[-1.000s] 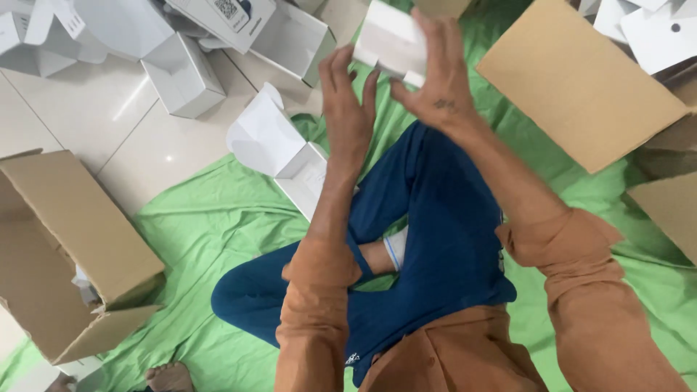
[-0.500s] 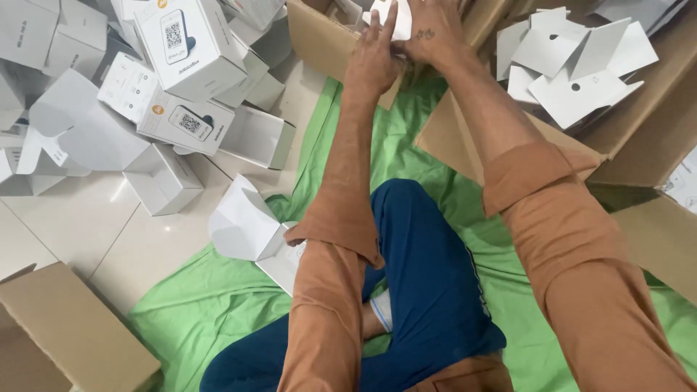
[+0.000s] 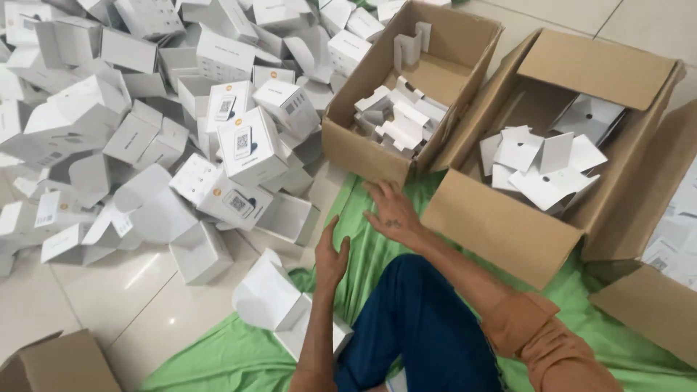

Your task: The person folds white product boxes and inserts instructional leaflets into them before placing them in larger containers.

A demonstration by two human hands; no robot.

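**Both hands empty, hovering over the green sheet**

I'm seeing both hands out in front of the seated person, neither holding anything. Left hand (image 3: pixel 332 255) is standing edge-on, thumb up, fingers loosely spread and pointing away from the body, just above the green sheet (image 3: pixel 239 356). Right hand (image 3: pixel 390 213) is hanging palm down, fingers splayed apart, near the front wall of the smaller cardboard box (image 3: pixel 361 154) but not touching it. Orange sleeves are rolled up on both forearms; a blue trouser leg (image 3: pixel 421 327) is lying between them.

Nearest loose item: an open white carton (image 3: pixel 270 296), flap up, lying on the sheet's edge just left of the left hand, apart from it.

Packages:
- Smaller cardboard box, open, holding a heap of folded white card inserts (image 3: pixel 398 120).
- Larger cardboard box (image 3: pixel 501 225) touching its right side, flaps open, holding flat white card sheets (image 3: pixel 541 163), some with a small dark hole.
- Big pile of white cartons (image 3: pixel 145 123) covering the tiled floor at left, some closed, some open. Several are showing a square black-and-white code label beside a small device picture.
- Another brown box corner (image 3: pixel 58 366) sitting at bottom left, more cardboard at the right edge.
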